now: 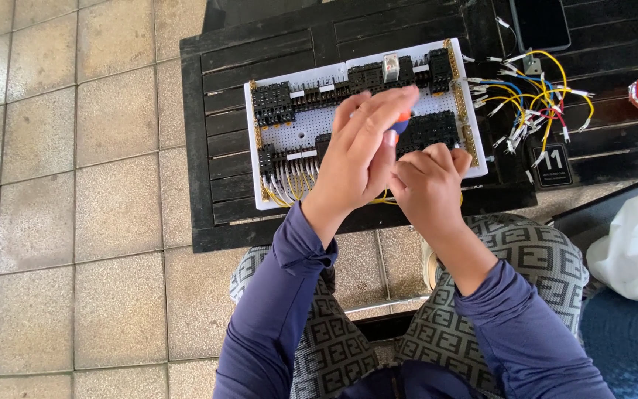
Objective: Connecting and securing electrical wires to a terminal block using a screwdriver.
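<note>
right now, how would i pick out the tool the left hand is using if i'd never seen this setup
Start at the dark slatted table and find the white perforated panel lying on it, lined with black relay sockets. Over the panel's middle the left hand wraps a screwdriver, mostly hidden. Its orange and blue handle, peeking out by the fingertips, is the only such colouring on the board itself.

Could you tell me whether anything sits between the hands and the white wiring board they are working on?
Nothing visible does. The left hand grips an orange-and-blue tool over the white board; the right hand rests at its near edge.
</note>
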